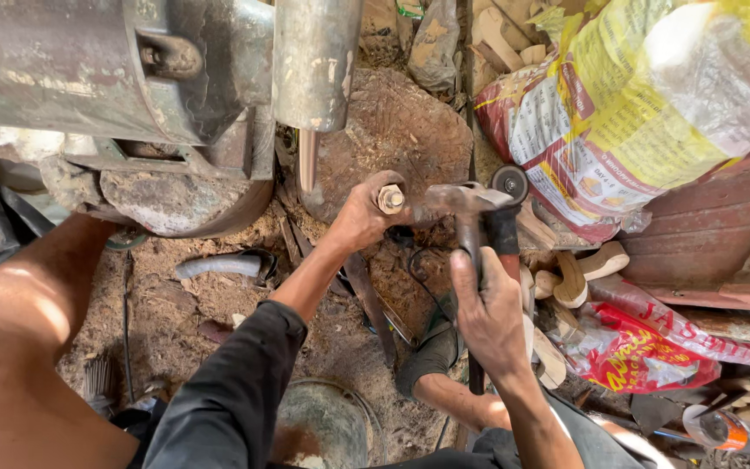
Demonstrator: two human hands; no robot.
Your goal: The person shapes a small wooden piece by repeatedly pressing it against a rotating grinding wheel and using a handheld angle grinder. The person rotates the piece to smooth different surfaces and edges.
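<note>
From the head view, a round wooden stump (401, 122) serves as the landmark. Behind it to the left hangs a rusty metal machine body (115, 78); to its right leans a yellow printed sack (644, 95), with carved wooden pieces (579, 274) lying below that.

At the stump's near edge, the left hand (359, 217) is clenched around a small wooden piece capped by a metal nut (391, 199). The right hand (490, 317) grips a hammer (470, 204), its handle running toward the person, head turned toward the nut.
</note>
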